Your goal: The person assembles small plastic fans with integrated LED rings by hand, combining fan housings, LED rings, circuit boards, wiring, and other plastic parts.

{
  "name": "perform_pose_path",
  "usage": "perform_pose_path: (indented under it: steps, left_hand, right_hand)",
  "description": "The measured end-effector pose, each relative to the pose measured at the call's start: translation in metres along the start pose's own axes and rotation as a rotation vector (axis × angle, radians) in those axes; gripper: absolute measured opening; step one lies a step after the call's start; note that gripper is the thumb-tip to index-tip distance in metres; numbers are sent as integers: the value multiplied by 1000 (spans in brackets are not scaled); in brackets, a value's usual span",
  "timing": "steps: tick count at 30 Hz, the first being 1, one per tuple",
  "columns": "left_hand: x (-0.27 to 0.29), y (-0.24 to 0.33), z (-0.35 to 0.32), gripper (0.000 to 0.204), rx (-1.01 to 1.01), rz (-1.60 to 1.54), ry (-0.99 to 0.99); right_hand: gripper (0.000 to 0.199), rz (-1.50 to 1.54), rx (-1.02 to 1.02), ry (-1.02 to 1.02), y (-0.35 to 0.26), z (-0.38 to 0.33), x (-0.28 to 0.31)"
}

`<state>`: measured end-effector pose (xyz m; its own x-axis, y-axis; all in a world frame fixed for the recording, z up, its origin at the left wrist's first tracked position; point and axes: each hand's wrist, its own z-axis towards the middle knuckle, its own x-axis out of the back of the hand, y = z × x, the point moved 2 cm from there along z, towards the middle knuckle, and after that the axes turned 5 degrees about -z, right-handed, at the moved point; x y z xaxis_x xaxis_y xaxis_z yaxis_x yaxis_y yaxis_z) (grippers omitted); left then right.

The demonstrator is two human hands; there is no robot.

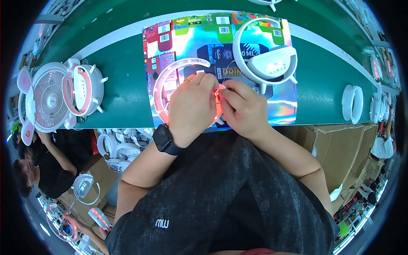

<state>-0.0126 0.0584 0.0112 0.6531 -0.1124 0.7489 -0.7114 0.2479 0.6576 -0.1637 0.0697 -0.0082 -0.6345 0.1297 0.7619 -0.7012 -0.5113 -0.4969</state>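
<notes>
Downward from the head camera, both bare hands met at the middle of a shiny, colourful printed sheet [282,114] on a green table [123,100]. Between and beneath them was a curved light [159,90], an open hoop of pale plastic with small glowing dots, its arc sweeping around the left hand [193,106] and its near side shining red. That hand, back upward, lay over the hoop with its fingers curled toward the red glow; its fingertips were partly hidden, so I cannot tell whether they gripped anything. A black watch [163,139] circled its wrist. The right hand [247,109] had its thumb and forefinger drawn together, pinching at the red-lit part of the curved light; any smaller piece between those fingertips was too hidden to make out. A thin wire [228,66] looped up just beyond the fingertips. Near the right hand, on the far right of the sheet, a white hoop frame [278,63] rested with a brightly lit panel. To the left on the table, well apart from the hands, were a similar frame [95,90] with red light inside and a round, grille-like disc [52,101]. A plain white ring [352,103] stood toward the right end, and a cardboard box [340,146] sat below the table edge. At the lower left, a co-worker in black [55,157] was visible.
</notes>
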Motion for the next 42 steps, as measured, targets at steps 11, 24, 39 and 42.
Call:
perform_pose_path:
  steps: [11,24,39,42]
  left_hand:
    - [-2,-16,1,18,70,-297,-49]
    - [-3,-7,2,22,57,-44,-59]
    - [10,-1,-11,26,-73,-172,-26]
    - [7,-4,-13,21,-44,-158,20]
  right_hand:
    - [18,-82,5,-63,-3,1,-2]
    - [24,-140,74,-137,-3,-2,5]
    - [22,198,-48,-1,13,-8,-2]
    - [21,225,-57,16,14,-9,-4]
